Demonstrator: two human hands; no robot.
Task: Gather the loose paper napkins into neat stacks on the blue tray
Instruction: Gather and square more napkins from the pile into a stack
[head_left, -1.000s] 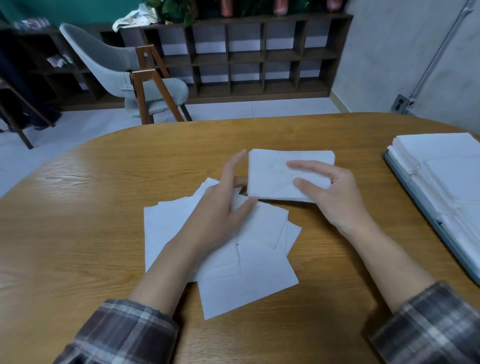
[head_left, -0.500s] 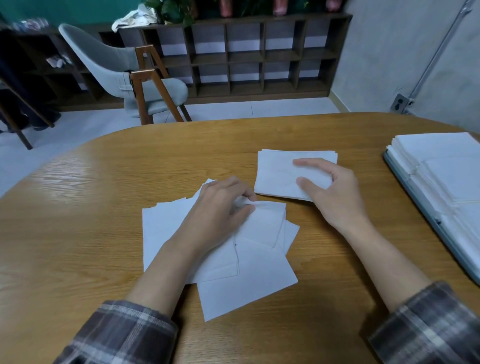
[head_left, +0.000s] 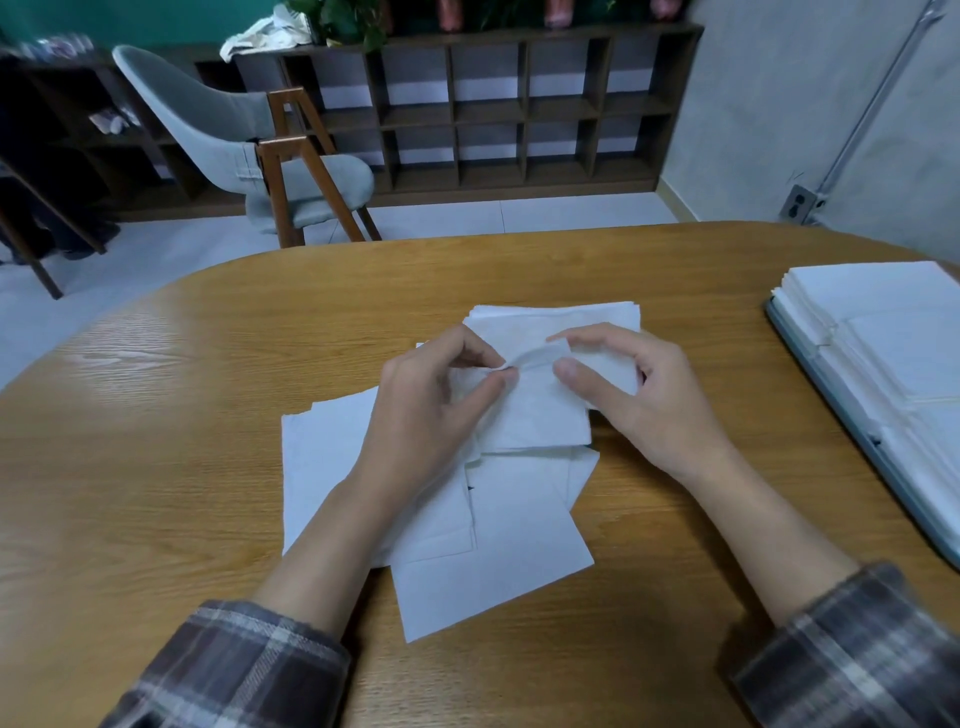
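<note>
Both hands are working one napkin above the loose pile.

The left hand (head_left: 431, 405) is pinching the far edge of a napkin (head_left: 535, 415) between thumb and forefinger, buckling it into a ridge. The right hand (head_left: 639, 400) seems to be clenching its grip on the same ridge, though blur is softening the contact. The napkin's long axis is running near to far, its near end lying on the loose napkins (head_left: 493, 571) fanned at mixed angles across the surface (head_left: 156, 467). Just behind, a gathered stack (head_left: 597, 317) is lying lengthwise left to right. Well to the right, the blue tray (head_left: 831, 384) is carrying squared stacks (head_left: 883, 301), its long side angling away toward the far left.
</note>
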